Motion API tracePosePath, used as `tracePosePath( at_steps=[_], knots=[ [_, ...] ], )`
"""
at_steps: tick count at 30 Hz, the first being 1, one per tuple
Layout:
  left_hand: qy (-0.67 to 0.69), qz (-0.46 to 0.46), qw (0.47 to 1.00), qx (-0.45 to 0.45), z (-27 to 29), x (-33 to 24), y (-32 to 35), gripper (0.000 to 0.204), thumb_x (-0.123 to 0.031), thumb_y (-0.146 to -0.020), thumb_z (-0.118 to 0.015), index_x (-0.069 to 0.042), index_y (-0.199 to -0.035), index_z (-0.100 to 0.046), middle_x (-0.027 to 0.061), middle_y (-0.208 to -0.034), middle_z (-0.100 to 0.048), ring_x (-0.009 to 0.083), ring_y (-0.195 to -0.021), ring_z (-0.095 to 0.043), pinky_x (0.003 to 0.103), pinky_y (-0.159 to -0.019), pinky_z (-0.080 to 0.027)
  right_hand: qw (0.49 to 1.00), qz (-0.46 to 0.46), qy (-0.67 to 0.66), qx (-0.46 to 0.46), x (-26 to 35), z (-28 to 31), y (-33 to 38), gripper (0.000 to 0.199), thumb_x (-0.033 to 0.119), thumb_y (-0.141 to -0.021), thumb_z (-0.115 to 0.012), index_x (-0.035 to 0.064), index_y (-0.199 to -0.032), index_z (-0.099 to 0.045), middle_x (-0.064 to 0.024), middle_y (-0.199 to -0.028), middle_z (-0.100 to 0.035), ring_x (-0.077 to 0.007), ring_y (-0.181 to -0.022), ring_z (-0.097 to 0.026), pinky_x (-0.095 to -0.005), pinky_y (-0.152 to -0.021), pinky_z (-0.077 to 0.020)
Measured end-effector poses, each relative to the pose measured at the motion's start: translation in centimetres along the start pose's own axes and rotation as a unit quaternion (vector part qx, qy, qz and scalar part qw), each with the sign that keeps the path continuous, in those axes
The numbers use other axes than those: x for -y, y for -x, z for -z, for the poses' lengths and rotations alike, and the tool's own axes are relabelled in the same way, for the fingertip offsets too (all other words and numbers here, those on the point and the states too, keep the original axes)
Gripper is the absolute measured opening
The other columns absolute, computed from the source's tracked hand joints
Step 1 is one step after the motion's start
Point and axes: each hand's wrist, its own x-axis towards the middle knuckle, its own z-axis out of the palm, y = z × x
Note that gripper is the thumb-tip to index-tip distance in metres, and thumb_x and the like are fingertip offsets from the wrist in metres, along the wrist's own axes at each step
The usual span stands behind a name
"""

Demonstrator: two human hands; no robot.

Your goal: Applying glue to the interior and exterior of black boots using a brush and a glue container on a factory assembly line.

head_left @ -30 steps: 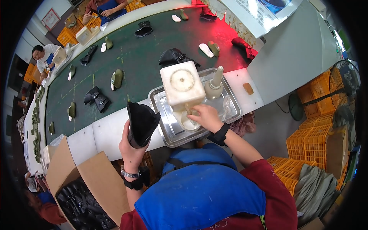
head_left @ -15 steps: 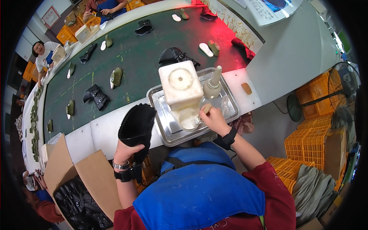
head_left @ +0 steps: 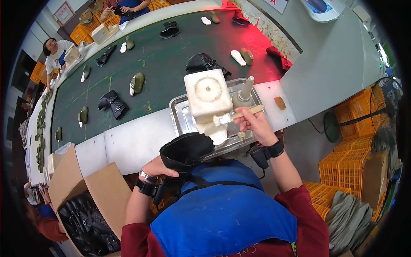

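My left hand (head_left: 159,166) is closed around a black boot upper (head_left: 185,150), its wide opening turned up toward me. In my right hand (head_left: 253,122) is a glue brush (head_left: 236,115), gripped by its wooden handle, with white paste on the bristles. The brush is raised above the mouth of a white square glue container (head_left: 208,92). That container stands in a metal tray (head_left: 176,112), beside a grey bottle (head_left: 245,95) with a long narrow neck. The boot upper hangs just in front of the tray's near edge, apart from the brush.
Black boots (head_left: 113,104) and green shoe pieces with white soles (head_left: 137,83) lie on the green conveyor (head_left: 150,64). A carton of black boots (head_left: 87,220) is at my left. Orange crates (head_left: 332,165) and a fan (head_left: 383,109) stand right. Other people sit across the conveyor.
My right hand has lifted the brush out of the glue container's mouth. My left hand has brought the boot upper right and nearer, tilting its opening.
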Motion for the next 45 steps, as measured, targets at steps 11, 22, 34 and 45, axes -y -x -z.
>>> tracePosePath(
  at_steps=[11,22,34,45],
  knots=[
    [0.023,0.012,0.998,0.062,-1.0,-0.3,-0.7,0.086,-0.013,-0.054,-0.085,-0.001,-0.128,-0.044,0.0067,-0.119,-0.055,0.0161,-0.107,-0.050,0.032,-0.093,-0.041,0.862,0.384,0.267,0.195,3.3,-8.2,1.5,0.012,0.008,-0.078,-0.068,0.0025,-0.087,-0.064,-0.0069,-0.074,-0.061,-0.0187,-0.065,-0.059,-0.0295,-0.058,-0.0458],
    [-0.004,-0.036,0.999,0.035,-1.2,-0.6,0.4,0.087,-0.015,-0.054,-0.086,-0.001,-0.129,-0.043,0.0072,-0.122,-0.053,0.0167,-0.109,-0.049,0.032,-0.095,-0.039,0.843,0.396,0.339,0.130,1.7,-7.3,2.1,0.010,0.009,-0.078,-0.067,0.0028,-0.085,-0.063,-0.0106,-0.075,-0.061,-0.0254,-0.065,-0.060,-0.0312,-0.058,-0.0465],
    [-0.152,-0.105,0.981,-0.066,-3.0,-2.1,0.8,0.087,-0.013,-0.057,-0.084,-0.001,-0.131,-0.040,0.0089,-0.123,-0.053,0.0171,-0.113,-0.049,0.032,-0.099,-0.036,0.888,0.349,0.301,0.002,1.3,-8.3,3.2,0.009,0.009,-0.079,-0.065,0.0004,-0.082,-0.063,-0.0107,-0.072,-0.062,-0.0218,-0.060,-0.062,-0.0287,-0.054,-0.0470],
    [-0.368,-0.216,0.870,-0.246,-5.7,-2.0,-0.5,0.072,-0.010,-0.061,-0.079,0.000,-0.124,-0.046,0.0100,-0.102,-0.062,0.0173,-0.092,-0.060,0.030,-0.083,-0.046,0.871,0.317,0.372,0.040,1.5,-7.9,0.8,0.013,0.010,-0.081,-0.064,-0.0027,-0.082,-0.064,-0.0076,-0.068,-0.062,-0.0107,-0.057,-0.056,-0.0249,-0.053,-0.0439]
  ],
)
